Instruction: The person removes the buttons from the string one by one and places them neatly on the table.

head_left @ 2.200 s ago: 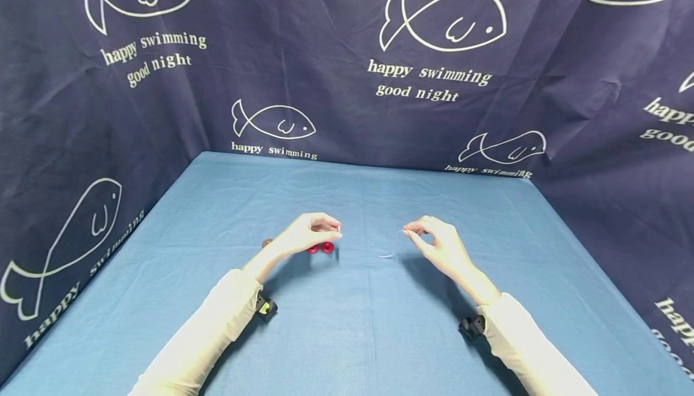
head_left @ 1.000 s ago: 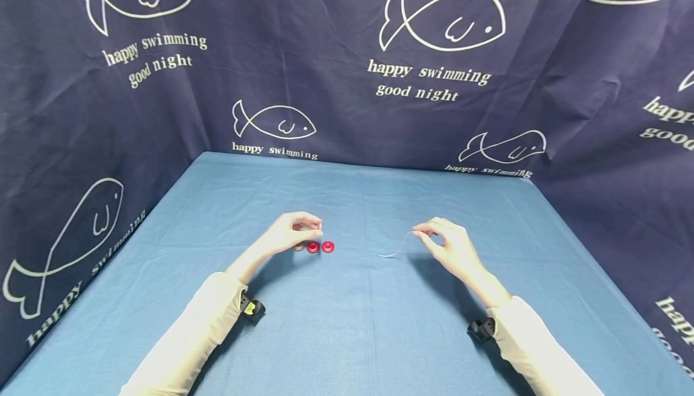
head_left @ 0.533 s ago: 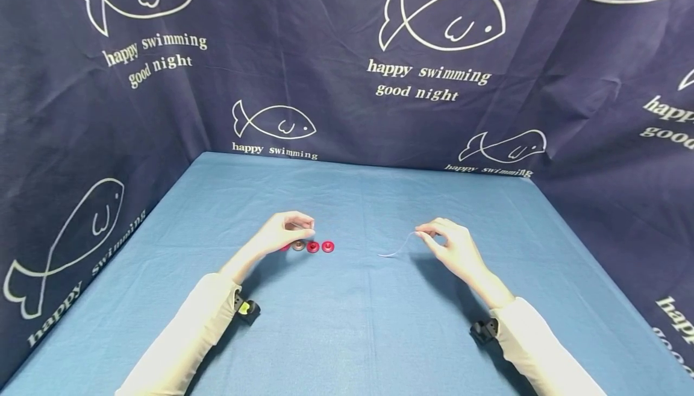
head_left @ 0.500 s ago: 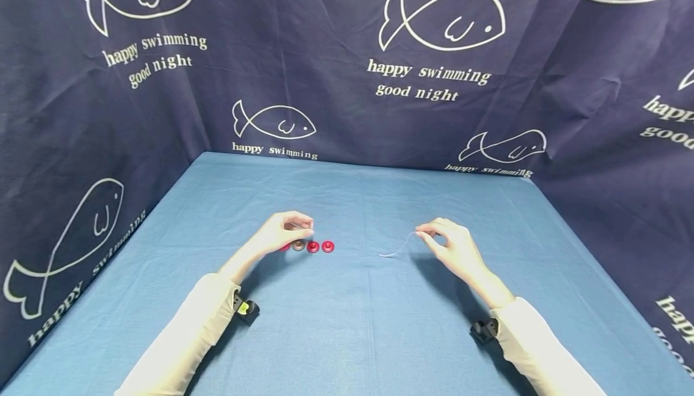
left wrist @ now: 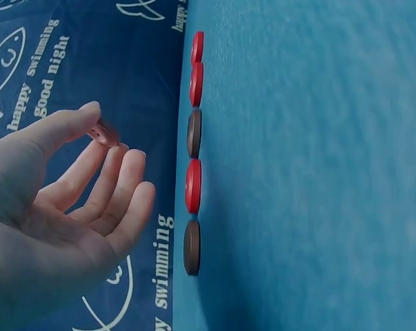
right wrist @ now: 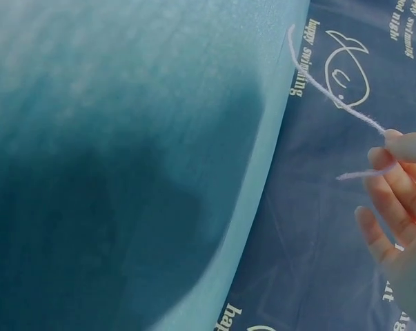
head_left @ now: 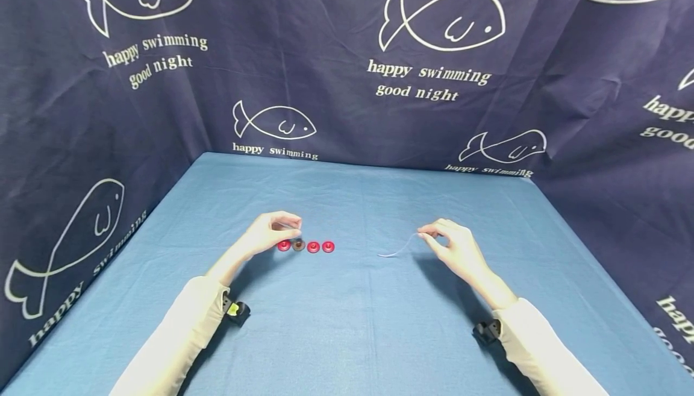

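My left hand is raised above a row of round buttons on the blue table. In the left wrist view, its thumb and fingertips pinch a small brownish button, tilted nearly edge-on. The row, seen from the side there, has red buttons and brown buttons; the head view shows a red button at its right end, and my hand hides the leftmost one. My right hand pinches a thin whitish string between thumb and fingers. One end hangs down to the table; a short tail sticks out below the fingers.
A blue cloth covers the table. Dark blue curtains with white fish drawings and lettering stand at the back and both sides. A black camera sits on my left wrist, another camera on my right.
My left hand has moved left along the row, uncovering more of the buttons in the head view. My right hand has shifted slightly right with the string, and more of its length shows.
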Motion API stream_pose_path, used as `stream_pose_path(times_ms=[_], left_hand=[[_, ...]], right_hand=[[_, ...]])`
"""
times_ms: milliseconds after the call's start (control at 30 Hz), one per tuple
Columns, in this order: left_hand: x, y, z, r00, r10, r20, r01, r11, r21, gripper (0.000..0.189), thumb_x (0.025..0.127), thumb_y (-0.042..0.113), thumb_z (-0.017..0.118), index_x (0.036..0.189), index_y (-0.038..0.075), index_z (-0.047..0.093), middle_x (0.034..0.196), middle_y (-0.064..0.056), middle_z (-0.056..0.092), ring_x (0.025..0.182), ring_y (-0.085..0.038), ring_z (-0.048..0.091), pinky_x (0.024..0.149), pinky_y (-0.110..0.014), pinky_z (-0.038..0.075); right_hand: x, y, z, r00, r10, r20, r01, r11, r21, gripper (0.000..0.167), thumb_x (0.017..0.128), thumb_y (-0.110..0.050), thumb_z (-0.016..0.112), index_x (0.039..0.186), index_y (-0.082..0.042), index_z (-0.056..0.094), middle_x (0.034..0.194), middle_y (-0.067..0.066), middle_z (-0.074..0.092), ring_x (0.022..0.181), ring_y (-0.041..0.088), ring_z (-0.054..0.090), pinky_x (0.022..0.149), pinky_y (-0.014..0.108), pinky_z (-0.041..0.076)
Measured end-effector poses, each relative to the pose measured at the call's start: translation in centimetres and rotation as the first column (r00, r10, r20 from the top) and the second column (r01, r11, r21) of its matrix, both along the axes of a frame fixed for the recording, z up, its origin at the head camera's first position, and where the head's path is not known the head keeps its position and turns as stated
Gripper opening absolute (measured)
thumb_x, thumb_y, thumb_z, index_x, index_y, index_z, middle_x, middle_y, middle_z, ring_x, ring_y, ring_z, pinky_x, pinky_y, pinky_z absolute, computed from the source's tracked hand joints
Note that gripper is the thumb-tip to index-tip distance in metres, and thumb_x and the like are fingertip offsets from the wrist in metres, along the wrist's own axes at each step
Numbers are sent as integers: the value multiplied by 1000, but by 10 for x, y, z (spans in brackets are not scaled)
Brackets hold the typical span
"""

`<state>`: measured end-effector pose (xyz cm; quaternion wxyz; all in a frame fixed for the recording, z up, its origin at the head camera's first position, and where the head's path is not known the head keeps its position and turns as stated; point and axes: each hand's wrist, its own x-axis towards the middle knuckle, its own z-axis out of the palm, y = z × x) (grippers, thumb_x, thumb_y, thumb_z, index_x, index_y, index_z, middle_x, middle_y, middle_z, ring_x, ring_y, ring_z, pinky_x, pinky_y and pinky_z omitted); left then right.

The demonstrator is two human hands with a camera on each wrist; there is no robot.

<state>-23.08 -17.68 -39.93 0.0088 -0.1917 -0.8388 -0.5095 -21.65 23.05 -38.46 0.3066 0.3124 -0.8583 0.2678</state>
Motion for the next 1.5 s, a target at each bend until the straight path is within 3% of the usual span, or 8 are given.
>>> stream_pose_path(times_ms=[133, 300, 633, 900, 1033, 1133, 1400, 1500], left_hand=[[0, -7, 0, 995, 35, 96, -37, 999, 16, 40, 82, 20, 72, 115, 0, 62, 103, -13, 67, 65, -9, 59, 49, -24, 45], [0, -14, 0, 982, 58, 182, -68, 997, 47, 39, 83, 13, 71, 117, -1, 60, 107, -19, 63, 56, -11, 54, 49, -26, 46], [5, -28, -2, 987, 100, 128, -101, 995, 7, 37, 82, 14, 71, 115, -2, 62, 105, -19, 66, 80, -10, 66, 68, -28, 55], [7, -37, -4, 987, 57, 151, -68, 995, 71, 39, 84, 8, 69, 117, -9, 57, 104, -22, 64, 73, -17, 69, 72, -31, 56], [10, -42, -2, 989, 92, 118, -93, 996, 6, 38, 84, 11, 70, 116, -6, 60, 105, -21, 65, 77, -10, 67, 73, -21, 52], [12, -44, -1, 988, 121, 94, -117, 992, -49, 38, 83, 15, 71, 116, -3, 62, 106, -19, 65, 82, -11, 65, 72, -18, 49], [14, -50, -2, 984, 168, 59, -159, 978, -138, 36, 83, 15, 70, 114, -1, 63, 106, -19, 66, 84, -16, 64, 71, -22, 48], [14, -51, -2, 979, 197, 57, -185, 968, -167, 34, 83, 14, 70, 113, -1, 63, 105, -19, 67, 83, -18, 64, 70, -24, 48]], right_hand=[[0, 3, 0, 1000, 2, -8, -2, 1000, -1, 15, 73, -2, 77, 86, -9, 73, 76, -5, 67, 68, 9, 57, 60, 13, 39], [0, 6, 0, 1000, 5, -2, -5, 1000, -3, 15, 74, -3, 76, 86, -9, 73, 76, -5, 68, 68, 10, 57, 60, 12, 38], [2, 8, 0, 1000, -10, -6, 11, 1000, 7, 14, 73, -4, 77, 86, -10, 73, 75, -5, 67, 69, 9, 56, 60, 13, 39], [3, 9, 0, 1000, -11, -6, 11, 1000, 10, 15, 73, -4, 77, 86, -11, 73, 74, -5, 66, 68, 7, 55, 59, 22, 42], [4, 10, -1, 1000, -10, -3, 10, 1000, 17, 15, 73, -3, 77, 85, -11, 73, 75, -4, 67, 68, 8, 55, 59, 26, 44], [4, 10, -1, 1000, -4, 0, 4, 1000, 21, 15, 73, -3, 77, 85, -10, 73, 76, -4, 67, 69, 8, 56, 61, 22, 42], [2, 14, -3, 1000, 7, 11, -7, 1000, 27, 15, 72, -2, 78, 83, -10, 72, 76, -5, 66, 70, 9, 58, 62, 21, 45], [1, 15, -4, 1000, 3, 17, -3, 1000, 28, 16, 72, -1, 78, 84, -10, 72, 77, -5, 66, 71, 9, 59, 62, 15, 43]])
